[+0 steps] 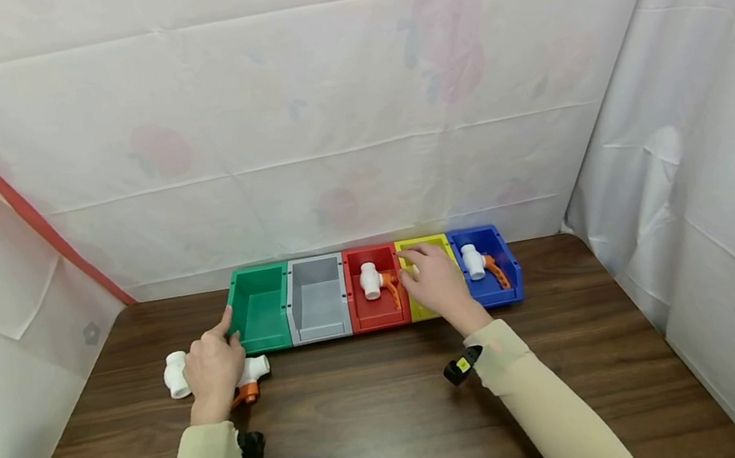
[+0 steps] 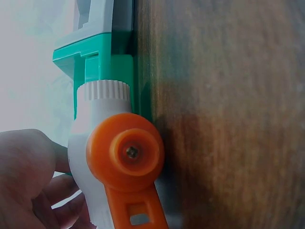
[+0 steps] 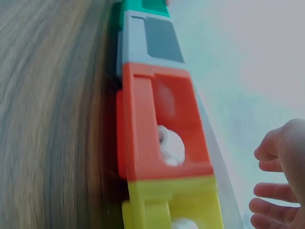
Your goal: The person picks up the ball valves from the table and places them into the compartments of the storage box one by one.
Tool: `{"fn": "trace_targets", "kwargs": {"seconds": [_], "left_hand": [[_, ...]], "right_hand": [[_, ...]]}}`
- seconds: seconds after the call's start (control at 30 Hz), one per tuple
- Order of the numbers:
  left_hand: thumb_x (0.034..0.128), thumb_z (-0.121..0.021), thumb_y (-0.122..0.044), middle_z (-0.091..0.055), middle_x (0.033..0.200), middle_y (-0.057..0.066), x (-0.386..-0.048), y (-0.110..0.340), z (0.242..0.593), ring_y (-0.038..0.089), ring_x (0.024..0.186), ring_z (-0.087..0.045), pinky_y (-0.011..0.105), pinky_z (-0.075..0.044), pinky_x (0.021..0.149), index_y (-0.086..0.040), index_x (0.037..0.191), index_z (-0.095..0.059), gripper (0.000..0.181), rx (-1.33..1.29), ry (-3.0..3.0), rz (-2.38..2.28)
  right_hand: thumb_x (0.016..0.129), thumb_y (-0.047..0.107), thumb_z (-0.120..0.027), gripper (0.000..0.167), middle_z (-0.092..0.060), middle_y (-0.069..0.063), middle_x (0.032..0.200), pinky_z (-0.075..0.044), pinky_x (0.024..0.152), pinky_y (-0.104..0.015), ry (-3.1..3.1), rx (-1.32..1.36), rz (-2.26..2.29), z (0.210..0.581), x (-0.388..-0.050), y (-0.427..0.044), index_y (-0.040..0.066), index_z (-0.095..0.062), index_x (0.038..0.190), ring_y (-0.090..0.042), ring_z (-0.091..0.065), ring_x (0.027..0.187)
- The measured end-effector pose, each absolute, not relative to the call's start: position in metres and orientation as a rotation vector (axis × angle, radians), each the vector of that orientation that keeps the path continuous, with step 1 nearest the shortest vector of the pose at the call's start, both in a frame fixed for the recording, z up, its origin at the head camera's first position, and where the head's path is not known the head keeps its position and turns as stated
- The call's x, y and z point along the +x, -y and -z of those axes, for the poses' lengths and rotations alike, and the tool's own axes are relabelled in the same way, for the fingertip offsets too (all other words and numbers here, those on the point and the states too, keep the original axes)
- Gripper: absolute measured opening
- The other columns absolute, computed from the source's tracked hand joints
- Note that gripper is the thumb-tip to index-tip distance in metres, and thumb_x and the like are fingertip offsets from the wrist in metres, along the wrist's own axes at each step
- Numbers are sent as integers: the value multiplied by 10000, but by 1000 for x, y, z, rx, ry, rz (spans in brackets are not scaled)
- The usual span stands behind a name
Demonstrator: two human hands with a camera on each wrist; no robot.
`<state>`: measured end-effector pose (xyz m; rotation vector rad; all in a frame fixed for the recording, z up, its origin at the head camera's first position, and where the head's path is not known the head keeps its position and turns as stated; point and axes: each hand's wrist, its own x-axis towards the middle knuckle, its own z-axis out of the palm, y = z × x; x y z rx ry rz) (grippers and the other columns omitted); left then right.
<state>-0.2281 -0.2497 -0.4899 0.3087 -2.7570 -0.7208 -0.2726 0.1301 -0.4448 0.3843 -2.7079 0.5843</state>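
My left hand reaches its index finger to the front left corner of the green bin. Its other fingers are bent, close behind a white ball valve with an orange handle in the left wrist view; it is not seen to grip the valve. Another white valve lies left of that hand, partly hidden. Over the yellow bin is my right hand, its fingers apart and holding nothing visible. Beneath it, a white valve part shows inside the bin.
Between the green and yellow bins stand a grey bin and a red bin. A white valve with an orange handle lies in the red one. The blue bin at the right holds another valve. A curtain hangs behind.
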Motion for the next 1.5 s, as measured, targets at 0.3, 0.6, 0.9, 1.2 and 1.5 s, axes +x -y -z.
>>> {"fn": "trace_targets", "kwargs": {"seconds": [0.3,0.6,0.9,1.2,1.5], "left_hand": [[992,-592,-170,-660,1022,339,-226,245,489,281,436,-452,404,-352,385,-203,1484,-477,506,312,2752,716],[983,-604,-167,-648,1082,346,-227,245,493,289,455,-478,393,-360,377,-198,1477,-488,508,308,2741,706],[990,-596,-173,-645,1096,343,-225,247,490,290,455,-476,397,-359,379,-206,1483,-478,508,305,2748,699],[1000,-593,-209,-665,856,294,-224,252,486,262,427,-422,382,-328,376,-232,1507,-445,528,243,2808,695],[985,-610,-317,-547,630,113,-222,265,469,225,411,-366,331,-299,371,-183,1490,-493,535,153,2899,714]], "right_hand": [[945,224,-651,369,-606,-142,1291,-430,994,-497,2646,231,-609,450,-265,-188,59,-686,1273,-349,-515,1202],[896,114,-671,306,-629,-229,1195,-420,951,-527,2503,104,-601,474,-253,-254,-39,-719,1157,-443,-530,1090],[919,83,-646,341,-602,-228,1191,-445,921,-556,2568,-86,-683,493,-241,-284,1,-682,1248,-415,-566,1075],[912,60,-669,366,-601,-171,981,-459,718,-470,2480,-203,-777,507,-231,-285,87,-696,1276,-312,-569,814],[912,67,-687,357,-602,-166,941,-427,669,-428,2466,-246,-824,505,-228,-283,97,-700,1268,-295,-566,783]]}}
